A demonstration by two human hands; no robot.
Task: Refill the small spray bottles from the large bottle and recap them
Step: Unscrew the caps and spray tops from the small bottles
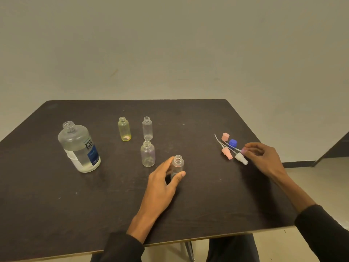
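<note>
At a dark table (56, 195), my left hand (162, 184) wraps an uncapped clear small bottle (177, 166), thumb at its near side and fingers curled behind it, the bottle standing upright on the tabletop. My right hand (264, 157) reaches to the cluster of loose spray tops at the table's right, its fingertips pinching a pale pink top (243, 150). Beside it lie a white spray head (241, 159), a pink spray head (226, 153) with its thin dip tube, a blue cap (233, 143) and a pink cap (225, 137). Three more open small bottles stand farther back: a yellow-tinted one (124, 129), a clear one (147, 128) just right of it and another clear one (147, 153) nearer me. The large bottle (79, 146), uncapped and partly filled with clear liquid, stands well apart at the left.
</note>
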